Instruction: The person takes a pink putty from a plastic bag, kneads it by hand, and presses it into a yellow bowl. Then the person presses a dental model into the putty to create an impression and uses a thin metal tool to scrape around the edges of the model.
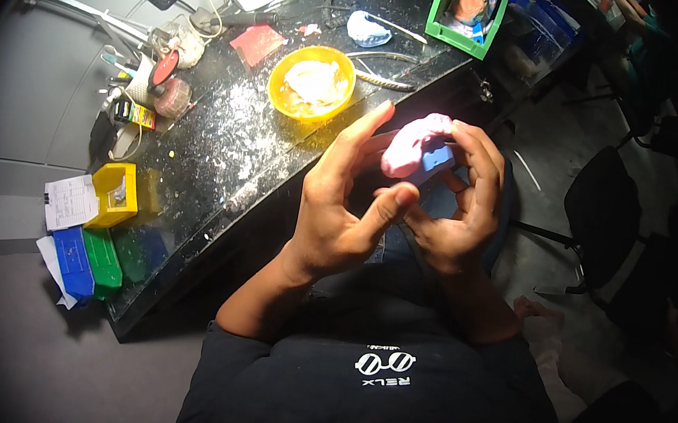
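Note:
A pink, curved dental cast with a blue block-like piece set in its inner side is held up past the table edge, in front of my chest. My right hand grips it from the right, fingertips on its upper end. From the left, my left hand cups it; the index finger stretches upward and other fingers reach behind the cast. Its thumb lies just below the cast, close to my right thumb. The cast's far side is hidden. On the table, nearest to my left hand, stands a yellow bowl containing white material.
White residue covers the dark table. A green bin and a pale blue lump lie at the back. Yellow, green and blue bins line the left edge. A black chair stands right.

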{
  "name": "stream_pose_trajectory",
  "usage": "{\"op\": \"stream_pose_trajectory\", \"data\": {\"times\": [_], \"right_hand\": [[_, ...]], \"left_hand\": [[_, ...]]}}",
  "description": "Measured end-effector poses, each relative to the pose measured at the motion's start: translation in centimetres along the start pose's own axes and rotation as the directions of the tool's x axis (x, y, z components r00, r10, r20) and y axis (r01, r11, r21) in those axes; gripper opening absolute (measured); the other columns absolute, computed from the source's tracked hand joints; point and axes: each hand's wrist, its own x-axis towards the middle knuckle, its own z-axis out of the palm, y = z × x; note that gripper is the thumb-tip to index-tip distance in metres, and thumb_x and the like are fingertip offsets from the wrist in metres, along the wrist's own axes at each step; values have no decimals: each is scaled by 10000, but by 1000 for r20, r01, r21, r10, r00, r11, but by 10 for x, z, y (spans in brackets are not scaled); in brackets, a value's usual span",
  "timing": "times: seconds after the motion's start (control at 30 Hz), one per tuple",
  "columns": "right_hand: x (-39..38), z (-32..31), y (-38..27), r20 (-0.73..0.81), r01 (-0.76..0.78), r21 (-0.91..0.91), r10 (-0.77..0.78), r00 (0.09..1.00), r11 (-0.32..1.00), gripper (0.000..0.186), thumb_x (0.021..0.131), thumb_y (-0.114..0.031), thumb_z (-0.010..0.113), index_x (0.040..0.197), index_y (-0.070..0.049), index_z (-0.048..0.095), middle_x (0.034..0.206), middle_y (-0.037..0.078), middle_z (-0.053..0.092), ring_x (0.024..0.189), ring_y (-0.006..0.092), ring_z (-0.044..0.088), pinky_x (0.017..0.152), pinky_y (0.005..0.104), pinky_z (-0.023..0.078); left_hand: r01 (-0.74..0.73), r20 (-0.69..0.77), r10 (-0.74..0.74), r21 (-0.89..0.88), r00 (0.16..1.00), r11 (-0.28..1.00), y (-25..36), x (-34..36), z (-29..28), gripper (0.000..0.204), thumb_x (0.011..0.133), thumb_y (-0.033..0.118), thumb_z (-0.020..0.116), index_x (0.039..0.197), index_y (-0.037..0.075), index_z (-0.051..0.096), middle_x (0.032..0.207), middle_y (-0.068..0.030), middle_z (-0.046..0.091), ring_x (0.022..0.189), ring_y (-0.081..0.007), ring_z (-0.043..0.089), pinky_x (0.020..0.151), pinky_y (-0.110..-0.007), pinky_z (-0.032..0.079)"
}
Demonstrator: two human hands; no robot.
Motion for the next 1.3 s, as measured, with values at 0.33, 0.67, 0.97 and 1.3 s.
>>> {"op": "stream_pose_trajectory", "data": {"times": [0.33,0.67,0.97,1.3], "right_hand": [[-11,-3,-3,50,170,-241,-163,985,956,750,639,-106,940,1275,-11,556,1245,192,569,1112,321,619,886,371,570],[-9,-8,-4,163,138,-371,-82,983,918,605,739,-44,808,1289,18,564,1167,167,543,1025,245,632,837,332,559],[4,-36,4,448,-617,759,523,725,206,751,1039,-503,425,1471,101,314,1350,318,522,1318,560,447,1117,609,393],[12,-37,0,402,-479,590,278,872,650,898,913,-469,701,1474,91,280,1431,290,418,1369,515,414,1137,553,389]], "left_hand": [[56,-13,-56,-20,998,998,-3,-6,-9,450,959,13,655,1360,-117,497,1272,-201,624,1205,-221,595,1036,-329,458],[263,-169,-291,-170,942,950,-17,-9,6,364,973,27,649,1293,-106,538,1181,-158,668,1081,-177,645,939,-298,518],[256,-230,-269,-85,935,963,-25,-12,-14,311,1037,114,558,1263,-96,597,1144,-152,685,1012,-157,672,879,-285,554],[-87,-415,253,380,874,921,15,47,-66,272,993,84,623,1197,-95,639,1055,-133,713,941,-147,678,815,-241,533]]}}
